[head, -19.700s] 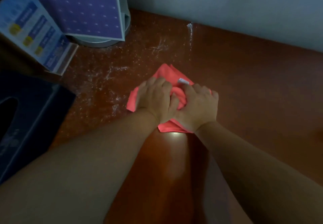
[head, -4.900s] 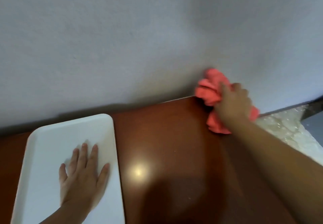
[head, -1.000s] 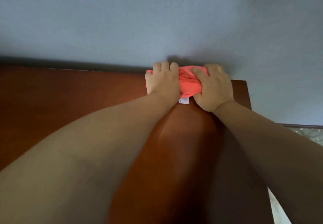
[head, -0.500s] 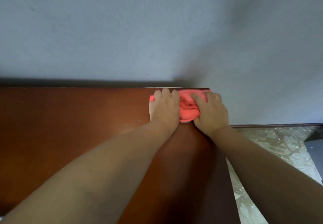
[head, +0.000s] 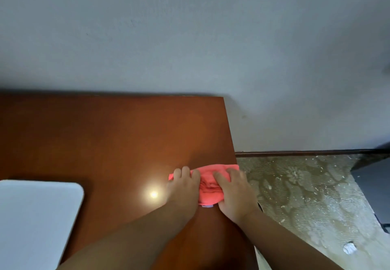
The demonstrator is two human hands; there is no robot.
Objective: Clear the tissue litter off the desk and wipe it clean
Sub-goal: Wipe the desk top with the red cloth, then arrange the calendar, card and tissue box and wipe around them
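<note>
Hands work side by side at the right edge of the desk (head: 105, 139). The left hand (head: 183, 187) and the right hand (head: 234, 193) both bear down on a bunched coral cloth (head: 207, 193). Their fingers are close together and bent over its far side, clamping the wad so it cannot slip while pushed. The cloth lies under and between the fingers, its outer end just past the right fingertips at the desk's edge. A small label (head: 207, 206) pokes out on the wrist side. A white tray (head: 31, 217) sits well left of the left fingers. Right of the right fingers and lower down, the patterned carpet (head: 306, 196) shows pale flecks and a crumpled tissue (head: 349, 253). I'd judge that the litter is being swept off this edge and the wiping is nearly done.
</note>
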